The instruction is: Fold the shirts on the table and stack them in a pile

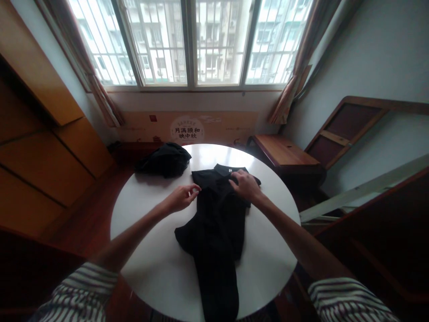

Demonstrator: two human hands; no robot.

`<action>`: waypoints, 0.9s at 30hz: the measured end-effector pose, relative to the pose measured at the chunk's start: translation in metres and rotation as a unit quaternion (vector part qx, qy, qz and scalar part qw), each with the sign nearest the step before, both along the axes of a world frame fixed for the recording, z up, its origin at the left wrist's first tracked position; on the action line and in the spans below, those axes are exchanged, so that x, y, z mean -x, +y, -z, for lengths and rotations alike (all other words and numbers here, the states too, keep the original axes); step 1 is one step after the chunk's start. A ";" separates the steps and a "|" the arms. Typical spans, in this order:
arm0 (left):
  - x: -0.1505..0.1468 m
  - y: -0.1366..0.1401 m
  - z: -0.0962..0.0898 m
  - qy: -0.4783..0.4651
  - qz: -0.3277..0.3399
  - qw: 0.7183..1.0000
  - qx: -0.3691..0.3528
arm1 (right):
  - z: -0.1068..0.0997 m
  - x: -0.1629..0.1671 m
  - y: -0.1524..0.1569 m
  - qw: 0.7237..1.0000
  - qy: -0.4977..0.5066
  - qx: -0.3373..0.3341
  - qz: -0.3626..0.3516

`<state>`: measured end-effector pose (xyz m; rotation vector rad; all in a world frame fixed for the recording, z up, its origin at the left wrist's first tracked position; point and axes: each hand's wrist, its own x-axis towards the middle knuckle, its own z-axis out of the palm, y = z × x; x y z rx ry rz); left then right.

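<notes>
A black collared shirt (214, 223) lies on the round white table (150, 250), its collar at the far end. One long sleeve is laid down over the body and reaches the table's near edge. My left hand (183, 197) is at the shirt's left edge below the shoulder, thumb and fingers closed together on the cloth; the exact grip is small in view. Over the right side of the shirt, just below the collar, rests my right hand (246, 184), with its fingers bent and apart, touching the fabric.
A bunched black cloth (164, 160) lies at the table's back left. Behind the table on the right stands a wooden bench (284, 150). Wooden cabinets (40, 174) line the left side, and a printed panel (150, 127) is below the window.
</notes>
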<state>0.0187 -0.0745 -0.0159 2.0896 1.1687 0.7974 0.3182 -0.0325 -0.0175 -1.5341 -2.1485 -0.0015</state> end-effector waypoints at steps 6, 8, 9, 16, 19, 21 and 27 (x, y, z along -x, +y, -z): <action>-0.024 0.021 0.030 0.010 0.033 0.999 -0.042 | 0.017 0.005 -0.051 0.974 -0.103 0.053 -0.194; -0.026 0.020 0.029 0.007 0.030 0.997 -0.065 | 0.019 -0.002 -0.054 0.967 -0.132 0.047 -0.211; -0.026 0.019 0.027 0.010 0.027 0.997 -0.076 | 0.020 -0.006 -0.054 0.965 -0.144 0.045 -0.215; 0.017 0.007 -0.001 -0.079 -0.121 0.985 -0.099 | 0.007 -0.039 -0.045 0.966 -0.136 -0.048 -0.214; 0.056 0.002 -0.002 -0.106 -0.147 0.982 -0.045 | 0.000 -0.068 -0.048 0.972 -0.108 -0.086 -0.193; 0.080 -0.002 0.000 -0.076 -0.123 0.989 0.031 | -0.002 -0.087 -0.050 0.976 -0.099 -0.064 -0.183; 0.083 -0.008 -0.006 0.071 -0.098 0.993 -0.016 | 0.007 -0.096 -0.047 0.994 -0.035 -0.001 -0.102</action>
